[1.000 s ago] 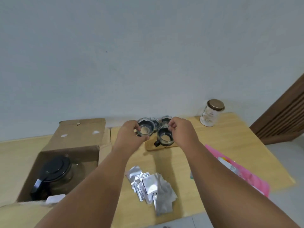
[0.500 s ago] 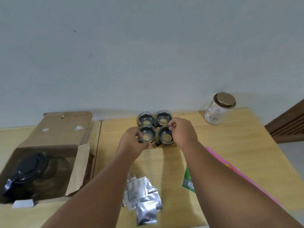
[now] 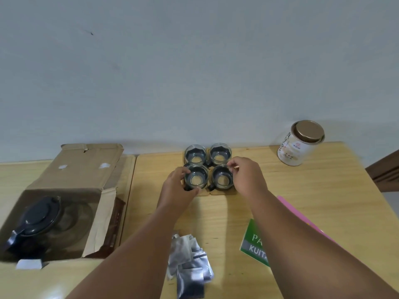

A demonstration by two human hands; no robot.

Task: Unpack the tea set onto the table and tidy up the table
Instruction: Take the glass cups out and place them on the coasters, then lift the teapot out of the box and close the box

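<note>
Both hands on the front pair of cups, four cups squared up at the back of the table (image 3: 313, 190)

Left hand (image 3: 177, 186) wraps its curled fingers round the left side of the near-left cup (image 3: 196, 178); right hand (image 3: 248, 175) pinches the far rim of the near-right cup (image 3: 222, 179) between thumb and fingertip; both cups sit on wooden coasters (image 3: 222, 192), just in front of the two far cups (image 3: 195, 154); the teapot (image 3: 41, 219) lies in the open cardboard box (image 3: 71, 175), well to the left; foil sachets (image 3: 190, 262) lie between the forearms.

Single head-worn view, facing forward and down, close over the table (image 3: 302, 190), wall behind
</note>
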